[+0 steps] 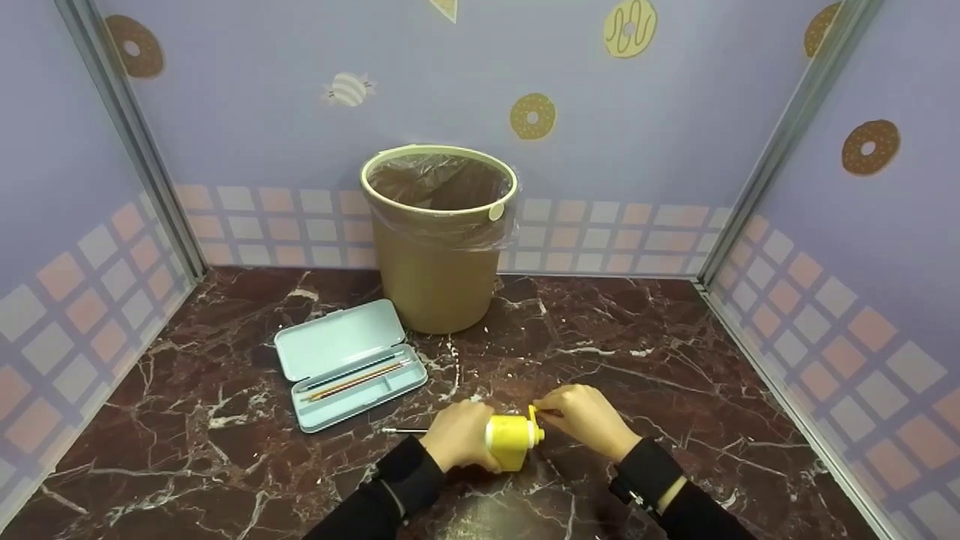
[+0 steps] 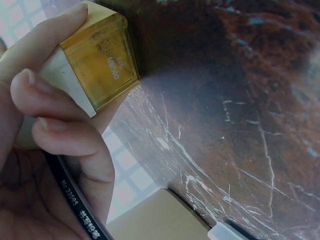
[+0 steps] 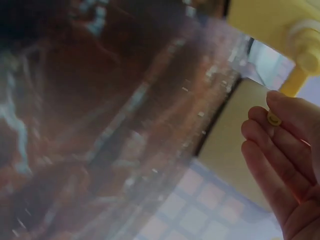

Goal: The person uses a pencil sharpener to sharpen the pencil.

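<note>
My left hand (image 1: 459, 436) grips a yellow and white crank pencil sharpener (image 1: 511, 441) above the table. A black pencil (image 2: 75, 202) with white lettering runs through the left palm; its far end sticks out to the left of the hand in the head view. Whether its tip sits inside the sharpener is hidden by the fingers. At the sharpener's right end, my right hand (image 1: 589, 421) pinches the knob of the yellow crank handle (image 3: 293, 84) between thumb and fingers. In the left wrist view, the see-through yellow shavings drawer (image 2: 102, 62) shows dark bits inside.
A light blue pencil case (image 1: 341, 341) lies with its lid up at the left, holding several pencils (image 1: 356, 381). Behind it stands a tan trash bin (image 1: 439, 277) with a plastic liner. Patterned panels (image 1: 615, 165) wall in the dark marbled table (image 1: 637, 360).
</note>
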`<state>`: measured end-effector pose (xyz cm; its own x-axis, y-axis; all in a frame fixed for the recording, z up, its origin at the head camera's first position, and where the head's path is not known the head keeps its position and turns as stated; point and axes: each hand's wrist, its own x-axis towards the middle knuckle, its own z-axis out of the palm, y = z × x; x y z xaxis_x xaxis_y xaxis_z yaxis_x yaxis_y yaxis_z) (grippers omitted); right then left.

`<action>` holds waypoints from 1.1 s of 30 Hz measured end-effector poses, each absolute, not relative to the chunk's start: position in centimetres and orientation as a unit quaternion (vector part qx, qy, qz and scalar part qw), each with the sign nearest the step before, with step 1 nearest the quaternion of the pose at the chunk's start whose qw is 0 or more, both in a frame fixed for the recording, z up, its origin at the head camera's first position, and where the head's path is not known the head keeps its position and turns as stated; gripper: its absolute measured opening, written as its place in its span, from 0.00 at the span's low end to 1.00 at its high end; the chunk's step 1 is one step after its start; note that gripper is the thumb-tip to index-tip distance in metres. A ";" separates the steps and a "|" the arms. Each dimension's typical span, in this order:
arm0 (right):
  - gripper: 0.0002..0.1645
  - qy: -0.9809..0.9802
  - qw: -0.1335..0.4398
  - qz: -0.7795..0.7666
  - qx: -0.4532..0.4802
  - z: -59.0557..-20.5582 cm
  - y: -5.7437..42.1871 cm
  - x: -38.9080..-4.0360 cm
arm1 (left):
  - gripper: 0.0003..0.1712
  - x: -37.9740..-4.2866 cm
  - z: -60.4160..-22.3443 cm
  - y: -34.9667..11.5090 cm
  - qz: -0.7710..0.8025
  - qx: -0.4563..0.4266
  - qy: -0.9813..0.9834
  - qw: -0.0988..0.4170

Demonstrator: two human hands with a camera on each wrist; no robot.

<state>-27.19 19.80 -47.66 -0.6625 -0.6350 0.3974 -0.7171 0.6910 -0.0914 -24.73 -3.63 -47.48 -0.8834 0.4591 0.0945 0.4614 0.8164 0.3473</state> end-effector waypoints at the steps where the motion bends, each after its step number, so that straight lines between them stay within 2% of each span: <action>1: 0.08 -0.904 0.165 0.121 0.376 -47.9 19.8 -27.2 | 0.30 -24.7 -47.5 -3.6 -0.183 -0.241 -0.953 0.004; 9: 0.09 -0.906 0.129 0.135 0.380 -49.2 19.9 -27.1 | 0.29 -24.7 -47.3 -3.8 -0.190 -0.242 -0.952 0.006; 15: 0.03 -0.904 0.111 0.146 0.386 -49.7 20.0 -26.9 | 0.29 -24.7 -47.4 -3.7 -0.190 -0.243 -0.951 0.006; 23: 0.16 -0.904 0.097 0.168 0.381 -50.1 19.9 -26.1 | 0.29 -24.7 -47.6 -3.8 -0.186 -0.242 -0.952 0.012; 33: 0.03 -0.898 0.098 0.180 0.388 -50.4 20.0 -24.7 | 0.29 -24.6 -47.3 -3.6 -0.185 -0.237 -0.954 0.005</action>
<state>-24.74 19.99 -50.41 -0.6790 -0.6628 0.3156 -0.7332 0.6335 -0.2472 -24.58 -3.62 -47.29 -0.8881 0.4493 0.0976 0.4532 0.8200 0.3495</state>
